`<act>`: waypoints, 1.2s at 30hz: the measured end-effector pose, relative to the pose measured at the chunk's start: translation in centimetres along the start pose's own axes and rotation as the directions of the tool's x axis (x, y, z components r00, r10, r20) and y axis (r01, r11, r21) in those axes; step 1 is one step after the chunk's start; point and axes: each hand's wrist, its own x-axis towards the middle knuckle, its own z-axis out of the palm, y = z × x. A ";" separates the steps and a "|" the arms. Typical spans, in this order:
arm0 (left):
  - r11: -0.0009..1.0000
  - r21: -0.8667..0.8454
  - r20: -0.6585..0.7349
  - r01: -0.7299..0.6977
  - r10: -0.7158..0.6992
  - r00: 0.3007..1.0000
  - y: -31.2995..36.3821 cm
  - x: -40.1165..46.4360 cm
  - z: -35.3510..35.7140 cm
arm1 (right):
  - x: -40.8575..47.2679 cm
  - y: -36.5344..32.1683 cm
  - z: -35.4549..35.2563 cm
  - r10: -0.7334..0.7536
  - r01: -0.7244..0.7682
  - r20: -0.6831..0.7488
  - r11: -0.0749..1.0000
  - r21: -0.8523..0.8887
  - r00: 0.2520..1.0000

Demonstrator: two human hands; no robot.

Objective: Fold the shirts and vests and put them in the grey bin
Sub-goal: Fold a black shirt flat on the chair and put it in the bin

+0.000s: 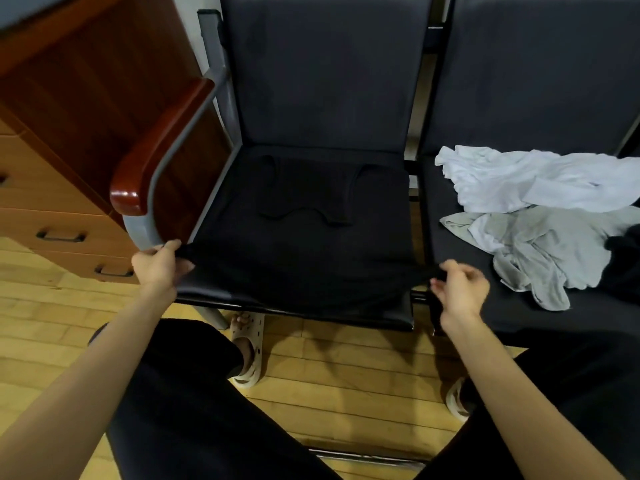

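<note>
A black vest (pixel 304 216) lies spread flat on the dark seat of the left chair (pixel 391 317), its straps pointing toward the backrest. My left hand (pixel 157 263) pinches the vest's near left hem corner at the seat's front edge. My right hand (pixel 457 285) pinches the near right hem corner, and the hem is stretched between both hands. On the right chair seat (pixel 446 258) lie a crumpled white shirt (pixel 540 178) and a crumpled grey garment (pixel 540 254). A further dark garment (pixel 623 261) shows at the right edge. No grey bin is in view.
A wooden armrest (pixel 156 147) on a grey metal frame borders the left chair. A wooden drawer cabinet (pixel 59 209) stands to the left. My legs in black trousers and light sandals (pixel 247 344) are on the wooden floor below the seat.
</note>
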 end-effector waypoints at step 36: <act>0.997 0.025 0.385 -0.077 0.062 0.921 4.1 16.3 22.6 | 23.2 -2.0 18.4 -0.104 0.228 0.445 0.945 -0.233 0.889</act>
